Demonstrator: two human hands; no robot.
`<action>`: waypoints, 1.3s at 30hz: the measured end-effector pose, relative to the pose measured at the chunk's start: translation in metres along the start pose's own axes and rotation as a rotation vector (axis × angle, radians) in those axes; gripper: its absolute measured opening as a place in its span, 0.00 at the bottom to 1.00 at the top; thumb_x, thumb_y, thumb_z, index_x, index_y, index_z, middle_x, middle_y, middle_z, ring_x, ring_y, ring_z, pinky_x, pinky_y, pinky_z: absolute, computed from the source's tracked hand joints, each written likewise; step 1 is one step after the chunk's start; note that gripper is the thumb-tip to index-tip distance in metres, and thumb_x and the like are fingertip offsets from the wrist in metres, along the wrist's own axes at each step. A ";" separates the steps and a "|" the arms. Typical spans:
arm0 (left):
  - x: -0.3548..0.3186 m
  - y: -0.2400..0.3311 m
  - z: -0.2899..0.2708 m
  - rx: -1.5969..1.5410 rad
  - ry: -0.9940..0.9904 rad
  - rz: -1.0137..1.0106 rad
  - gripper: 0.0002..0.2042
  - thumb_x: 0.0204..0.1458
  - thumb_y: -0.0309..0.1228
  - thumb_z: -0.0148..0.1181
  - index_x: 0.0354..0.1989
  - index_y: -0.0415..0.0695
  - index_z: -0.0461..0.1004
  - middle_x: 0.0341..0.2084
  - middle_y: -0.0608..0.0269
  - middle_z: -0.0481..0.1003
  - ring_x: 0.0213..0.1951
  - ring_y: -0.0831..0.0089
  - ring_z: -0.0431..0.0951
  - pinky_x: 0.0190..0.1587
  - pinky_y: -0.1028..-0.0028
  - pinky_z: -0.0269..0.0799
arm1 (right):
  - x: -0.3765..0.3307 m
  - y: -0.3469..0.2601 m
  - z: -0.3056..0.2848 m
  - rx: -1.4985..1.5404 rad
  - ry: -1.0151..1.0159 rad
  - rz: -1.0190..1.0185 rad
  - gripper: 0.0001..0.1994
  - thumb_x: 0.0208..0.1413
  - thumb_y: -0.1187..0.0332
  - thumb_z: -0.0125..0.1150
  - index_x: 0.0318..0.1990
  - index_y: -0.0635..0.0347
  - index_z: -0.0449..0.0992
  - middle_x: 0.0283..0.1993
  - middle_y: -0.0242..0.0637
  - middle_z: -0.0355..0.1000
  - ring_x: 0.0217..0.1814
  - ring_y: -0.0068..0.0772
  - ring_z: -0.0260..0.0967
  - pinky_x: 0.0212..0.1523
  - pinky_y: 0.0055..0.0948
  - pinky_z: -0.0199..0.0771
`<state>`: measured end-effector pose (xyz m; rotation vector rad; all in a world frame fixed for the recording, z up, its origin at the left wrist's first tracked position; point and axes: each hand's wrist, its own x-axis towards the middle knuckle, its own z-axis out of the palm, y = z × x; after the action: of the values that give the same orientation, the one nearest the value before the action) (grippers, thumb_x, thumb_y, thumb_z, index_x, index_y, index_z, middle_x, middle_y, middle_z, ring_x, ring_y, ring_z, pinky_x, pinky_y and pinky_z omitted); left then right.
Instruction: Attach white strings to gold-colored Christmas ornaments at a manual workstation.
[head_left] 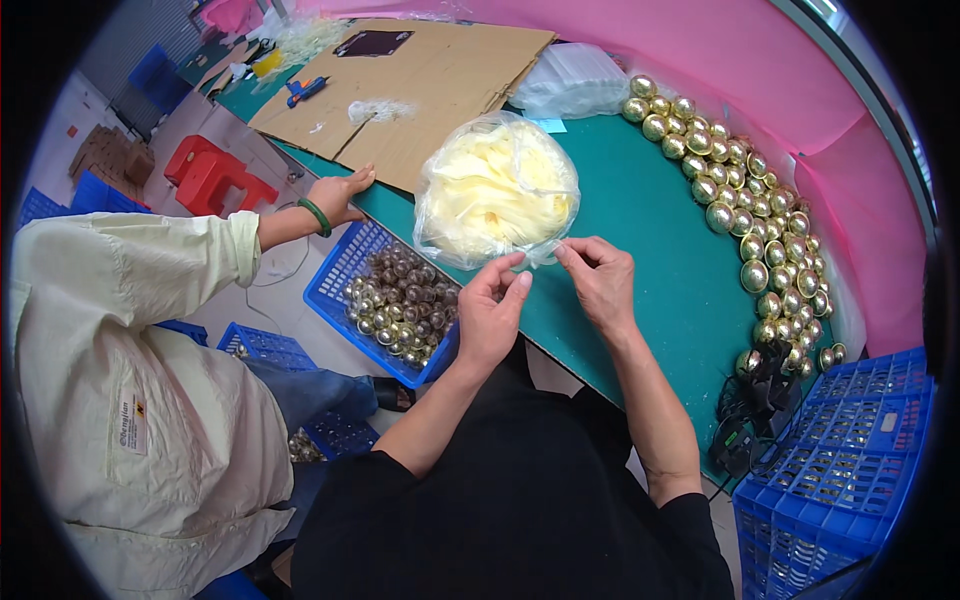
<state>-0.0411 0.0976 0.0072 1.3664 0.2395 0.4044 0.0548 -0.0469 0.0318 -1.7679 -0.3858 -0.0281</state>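
Note:
A clear plastic bag (497, 190) filled with soft pale yellow material sits on the green tabletop right in front of me. Its gathered, twisted end faces me. My right hand (603, 285) pinches that end between thumb and forefinger. Just left of it, my left hand (488, 315) is held palm up, fingers bent, with a gap between thumb and forefinger. Its forefinger is close to the gathered plastic; whether they touch I cannot tell.
Shiny gold balls (735, 190) line the table's right side. A black device with cables (757, 410) lies near a blue crate (830, 460). Left are a cardboard sheet (430, 80), a glue gun (306, 91), a ball-filled blue basket (322, 283) and a co-worker's hand (335, 195) at the table edge.

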 end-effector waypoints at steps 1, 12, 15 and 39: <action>0.002 0.000 0.000 0.000 -0.003 -0.001 0.16 0.64 0.22 0.62 0.59 0.34 0.77 0.30 0.72 0.76 0.33 0.87 0.71 0.38 0.83 0.68 | -0.001 0.000 -0.001 -0.001 0.003 0.001 0.08 0.59 0.70 0.70 0.39 0.68 0.86 0.33 0.37 0.81 0.32 0.20 0.74 0.33 0.24 0.74; 0.032 -0.025 -0.002 0.810 -0.157 0.587 0.05 0.53 0.22 0.65 0.37 0.38 0.83 0.25 0.54 0.74 0.31 0.57 0.76 0.37 0.61 0.72 | -0.002 0.005 -0.011 0.102 0.036 0.033 0.08 0.62 0.70 0.68 0.39 0.68 0.85 0.31 0.30 0.79 0.31 0.18 0.71 0.32 0.23 0.71; 0.032 -0.026 0.005 0.737 -0.125 0.496 0.01 0.52 0.22 0.65 0.30 0.39 0.81 0.24 0.53 0.74 0.35 0.50 0.76 0.40 0.55 0.70 | -0.003 0.001 -0.029 0.151 0.032 0.093 0.08 0.65 0.69 0.66 0.39 0.66 0.83 0.28 0.26 0.74 0.26 0.12 0.63 0.24 0.18 0.61; 0.026 0.003 0.048 0.131 -0.455 -0.050 0.13 0.59 0.25 0.68 0.51 0.36 0.82 0.29 0.69 0.79 0.27 0.86 0.71 0.30 0.80 0.67 | -0.036 -0.004 -0.083 0.237 -0.244 0.351 0.12 0.66 0.64 0.67 0.32 0.61 0.81 0.24 0.19 0.68 0.25 0.10 0.57 0.25 0.19 0.54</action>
<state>0.0014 0.0661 0.0213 1.5388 -0.0776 0.0298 0.0356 -0.1342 0.0473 -1.5849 -0.2373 0.4680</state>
